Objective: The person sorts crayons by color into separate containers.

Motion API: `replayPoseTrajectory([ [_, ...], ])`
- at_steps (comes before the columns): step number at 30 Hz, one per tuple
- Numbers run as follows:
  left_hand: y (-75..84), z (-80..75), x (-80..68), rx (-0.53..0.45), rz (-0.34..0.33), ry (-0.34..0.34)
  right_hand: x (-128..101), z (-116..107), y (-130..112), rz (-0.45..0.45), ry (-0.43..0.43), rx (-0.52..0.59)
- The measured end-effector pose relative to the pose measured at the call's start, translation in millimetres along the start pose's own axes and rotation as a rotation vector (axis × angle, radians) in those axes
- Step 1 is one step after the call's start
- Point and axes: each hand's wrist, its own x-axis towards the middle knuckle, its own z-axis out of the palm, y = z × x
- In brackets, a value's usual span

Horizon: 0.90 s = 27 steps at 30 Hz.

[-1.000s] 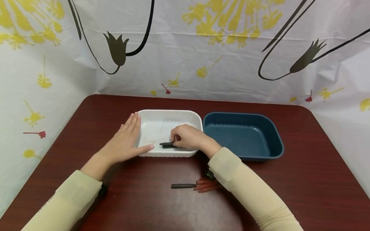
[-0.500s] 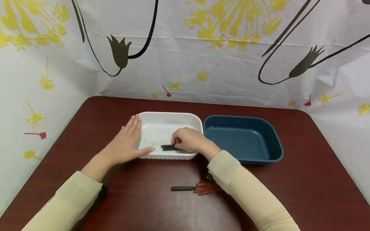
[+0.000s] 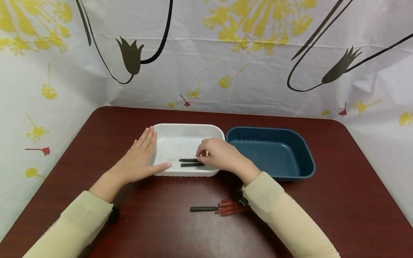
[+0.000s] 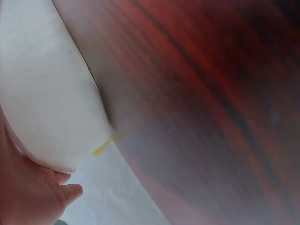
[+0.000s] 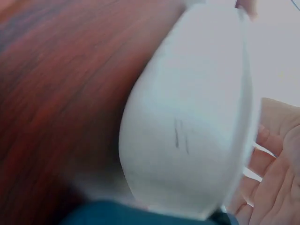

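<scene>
My left hand (image 3: 137, 163) lies with straight fingers along the left end of the white tray (image 3: 184, 172), its thumb over the front rim. In the left wrist view that hand (image 4: 33, 197) is against the tray wall. My right hand (image 3: 219, 154) reaches into the tray, thumb and forefinger pinching the right end of a dark crayon (image 3: 188, 160). A second dark crayon (image 3: 191, 165) lies parallel in front of it. The tray's outer wall hides the crayons in the right wrist view, where fingers (image 5: 260, 161) show behind the wall.
A dark blue tray (image 3: 272, 177) stands right beside the white one. On the table in front lie another dark crayon (image 3: 203, 209) and several reddish-brown crayons (image 3: 227, 207), partly covered by the right sleeve. Patterned sheeting (image 3: 193, 68) rises behind the table.
My right hand has shifted a little to the right along the crayon, and a gap now shows between the two dark crayons in the tray. My left hand stays in place.
</scene>
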Motion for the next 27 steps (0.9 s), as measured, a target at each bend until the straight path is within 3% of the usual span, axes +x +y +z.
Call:
replayPoseTrajectory([
  [8, 0.5, -0.2, 0.1, 0.006, 0.001, 0.000, -37, -10, -3, -0.006, 0.065, 0.007],
  [19, 1.3, 0.1, 0.9, 0.014, 0.003, -0.009, -82, 2, -4, -0.088, 0.167, 0.080],
  [27, 1.4, 0.3, 0.7, 0.019, -0.004, -0.006, -92, 15, -8, -0.125, 0.095, 0.113],
])
